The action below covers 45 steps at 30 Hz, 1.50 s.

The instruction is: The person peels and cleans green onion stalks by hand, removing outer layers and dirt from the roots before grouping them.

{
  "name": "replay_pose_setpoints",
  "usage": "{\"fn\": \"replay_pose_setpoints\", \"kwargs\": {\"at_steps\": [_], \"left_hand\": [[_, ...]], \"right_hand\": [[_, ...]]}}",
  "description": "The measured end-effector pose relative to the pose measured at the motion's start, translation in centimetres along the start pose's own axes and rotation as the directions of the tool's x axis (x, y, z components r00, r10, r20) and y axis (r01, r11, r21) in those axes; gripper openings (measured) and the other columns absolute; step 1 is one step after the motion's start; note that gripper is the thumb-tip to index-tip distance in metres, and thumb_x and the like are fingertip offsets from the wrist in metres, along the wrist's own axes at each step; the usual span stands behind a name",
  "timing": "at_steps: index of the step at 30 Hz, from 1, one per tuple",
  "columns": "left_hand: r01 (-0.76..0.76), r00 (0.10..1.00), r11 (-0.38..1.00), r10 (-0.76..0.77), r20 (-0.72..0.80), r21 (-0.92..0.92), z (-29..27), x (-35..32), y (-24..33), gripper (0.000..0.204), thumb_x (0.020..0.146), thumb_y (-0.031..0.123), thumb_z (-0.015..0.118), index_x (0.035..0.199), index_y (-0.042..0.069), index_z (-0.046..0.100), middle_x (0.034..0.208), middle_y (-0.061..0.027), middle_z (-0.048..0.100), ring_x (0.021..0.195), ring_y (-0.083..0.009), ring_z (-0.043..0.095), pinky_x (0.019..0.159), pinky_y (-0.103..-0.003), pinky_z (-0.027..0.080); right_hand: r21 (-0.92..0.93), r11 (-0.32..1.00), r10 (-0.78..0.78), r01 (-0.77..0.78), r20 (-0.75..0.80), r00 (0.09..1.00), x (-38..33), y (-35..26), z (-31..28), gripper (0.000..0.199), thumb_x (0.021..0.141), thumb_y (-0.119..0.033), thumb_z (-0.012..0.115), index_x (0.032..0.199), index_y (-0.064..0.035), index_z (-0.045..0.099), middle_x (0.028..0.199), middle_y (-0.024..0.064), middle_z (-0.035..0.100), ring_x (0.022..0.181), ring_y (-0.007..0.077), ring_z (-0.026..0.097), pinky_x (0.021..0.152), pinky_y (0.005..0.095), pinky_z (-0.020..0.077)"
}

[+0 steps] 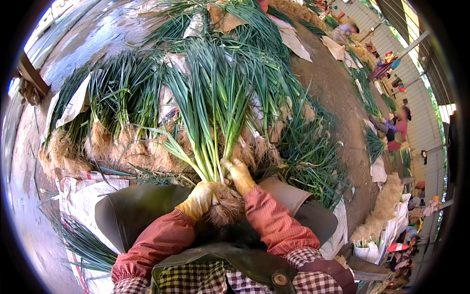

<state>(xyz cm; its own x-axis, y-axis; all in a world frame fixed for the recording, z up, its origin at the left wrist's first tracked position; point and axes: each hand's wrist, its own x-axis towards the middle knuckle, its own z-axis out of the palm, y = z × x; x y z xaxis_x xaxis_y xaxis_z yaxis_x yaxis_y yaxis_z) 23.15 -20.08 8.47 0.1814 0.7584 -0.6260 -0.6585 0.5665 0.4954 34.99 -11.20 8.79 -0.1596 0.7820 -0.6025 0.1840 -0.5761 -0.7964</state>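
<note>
In the head view, the left hand [198, 200], gloved in pale yellow, was curled around the white stem bases of a bunch of green onions [211, 132], just above its roots [226, 207]. The right hand [239, 175], gloved alike, gripped the stems slightly higher, fingers bent. The leaves fanned out beyond both hands. Left of them, a white sack [81, 196] bore reddish marks too small to read.

A pale ribbed wall [427, 130] stands beyond the shiny, wet-looking floor [105, 36].
</note>
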Motion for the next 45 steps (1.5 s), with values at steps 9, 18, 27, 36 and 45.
{"fn": "replay_pose_setpoints", "kwargs": {"at_steps": [9,18,27,36,45], "left_hand": [[-0.041,0.998,0.993,0.047,-0.043,0.114,0.5,-1.2,2.2,0.016,0.077,0.009,0.061,0.088,-0.002,0.064,0.067,-0.0057,0.059,0.054,-0.0146,0.051,0.048,-0.024,0.039],[-0.173,0.984,0.972,0.164,-0.066,-0.158,2.1,-1.5,0.6,0.016,0.084,0.007,0.054,0.092,-0.006,0.059,0.071,-0.0099,0.059,0.065,-0.0161,0.059,0.056,-0.027,0.05],[-0.058,0.996,0.993,0.064,0.058,-0.102,2.6,-0.4,-0.4,0.008,0.077,0.003,0.059,0.083,-0.002,0.061,0.065,-0.0026,0.055,0.052,-0.013,0.048,0.048,-0.023,0.039],[0.035,0.976,0.979,-0.077,0.205,0.202,3.0,-4.3,0.2,0.016,0.078,0.008,0.061,0.091,-0.002,0.06,0.07,-0.0059,0.061,0.056,-0.0147,0.056,0.053,-0.024,0.046],[0.046,0.999,0.998,-0.045,0.022,-0.038,1.4,-0.5,-0.2,0.017,0.081,0.015,0.064,0.086,-0.002,0.062,0.073,-0.0088,0.063,0.056,-0.0188,0.058,0.051,-0.029,0.046]], "right_hand": [[-0.425,0.578,-0.706,0.697,0.169,0.688,-5.6,-1.9,0.0,0.008,0.083,-0.008,0.059,0.078,-0.0028,0.061,0.07,0.0089,0.063,0.05,0.0098,0.054,0.043,0.0241,0.0432],[-0.488,0.096,-0.884,0.867,0.358,0.3,-12.5,-1.4,0.9,0.02,0.075,-0.003,0.068,0.095,-0.0045,0.064,0.074,0.007,0.06,0.059,0.0144,0.057,0.053,0.0276,0.0477],[0.068,0.827,-0.453,0.558,-0.507,0.734,-5.0,-2.8,-14.7,0.025,0.093,-0.025,0.047,0.105,-0.0034,0.053,0.09,0.0085,0.065,0.054,0.0081,0.052,0.048,0.0165,0.043],[0.276,0.959,-0.16,0.067,0.331,0.93,-3.7,1.3,-4.9,0.02,0.088,-0.022,0.058,0.087,-0.0026,0.061,0.069,0.001,0.058,0.055,0.0109,0.051,0.05,0.0217,0.0429],[0.099,0.975,-0.203,0.197,0.058,0.977,-2.4,-1.6,-1.8,0.008,0.085,-0.008,0.058,0.085,-0.0015,0.063,0.069,0.0055,0.062,0.045,0.0052,0.047,0.038,0.0183,0.0367]]}}
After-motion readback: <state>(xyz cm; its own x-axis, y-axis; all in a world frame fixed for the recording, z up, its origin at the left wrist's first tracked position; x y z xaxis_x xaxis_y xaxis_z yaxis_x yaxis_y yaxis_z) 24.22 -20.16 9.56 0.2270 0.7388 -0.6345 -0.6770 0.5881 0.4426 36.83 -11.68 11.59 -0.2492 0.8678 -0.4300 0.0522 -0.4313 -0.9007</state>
